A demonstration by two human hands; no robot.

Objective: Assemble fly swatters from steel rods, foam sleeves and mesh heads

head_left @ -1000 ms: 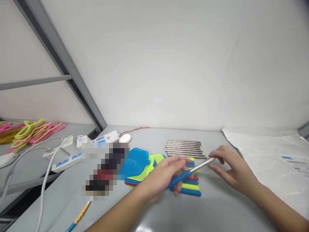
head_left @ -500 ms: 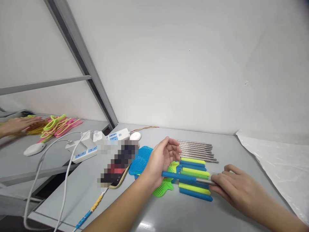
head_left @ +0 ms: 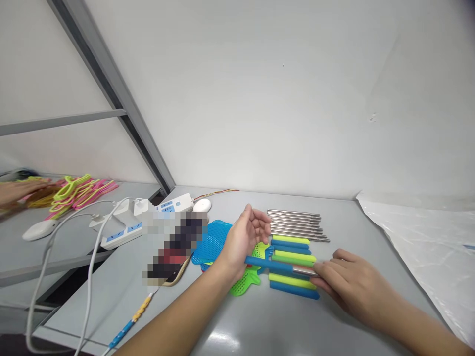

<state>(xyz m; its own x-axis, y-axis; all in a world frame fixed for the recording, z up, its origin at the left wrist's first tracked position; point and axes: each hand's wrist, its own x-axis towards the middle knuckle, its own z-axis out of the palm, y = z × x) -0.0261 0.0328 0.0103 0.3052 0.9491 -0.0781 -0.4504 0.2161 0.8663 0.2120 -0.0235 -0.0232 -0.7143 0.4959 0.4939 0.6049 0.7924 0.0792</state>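
Observation:
My right hand [head_left: 349,282] pinches a metal rod [head_left: 305,271] whose left end sits in a blue handle sleeve [head_left: 272,265]. The sleeve's far end rests against the heel of my left hand [head_left: 247,240]. That palm faces right, its fingers loosely curled and apart, not wrapped round the sleeve. Beneath and behind my left hand lie fly swatter heads, a blue one [head_left: 213,242] and a green one [head_left: 245,284]. Under the held sleeve, several yellow, blue and green handle sleeves [head_left: 293,282] lie side by side.
Several bare metal rods [head_left: 295,222] lie in a row near the wall. A phone [head_left: 181,272], power strips [head_left: 122,235] and white cables stand at left. White plastic sheeting [head_left: 401,222] covers the right side. Another person's hand [head_left: 22,190] touches pink-yellow cords [head_left: 79,190].
The view has shifted a little, so everything sits slightly further left and higher. A slightly shorter length of bare rod shows between the sleeve and my right hand.

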